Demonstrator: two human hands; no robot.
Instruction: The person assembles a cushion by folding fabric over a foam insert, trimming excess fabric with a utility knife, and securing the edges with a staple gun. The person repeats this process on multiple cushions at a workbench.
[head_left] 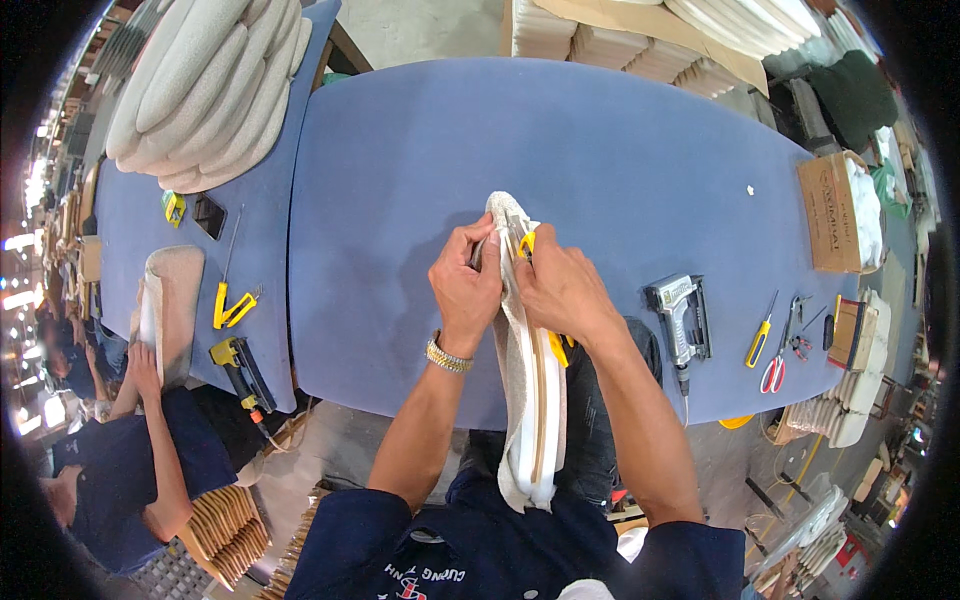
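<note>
Pinching beige woven-fabric cover (514,400) in left fingers (463,240), gripping yellow-handled tool (527,244) in right fingers (548,268); seemingly partway done, wrapped at far tip, leaving white padding (530,468) bare nearer body.

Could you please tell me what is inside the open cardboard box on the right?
White material shows at the opening of the cardboard box; anything deeper is covered.

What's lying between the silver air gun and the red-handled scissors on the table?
A yellow-handled tool with a thin shaft lies between the silver air gun and the red-handled scissors; the head view shows it.
</note>
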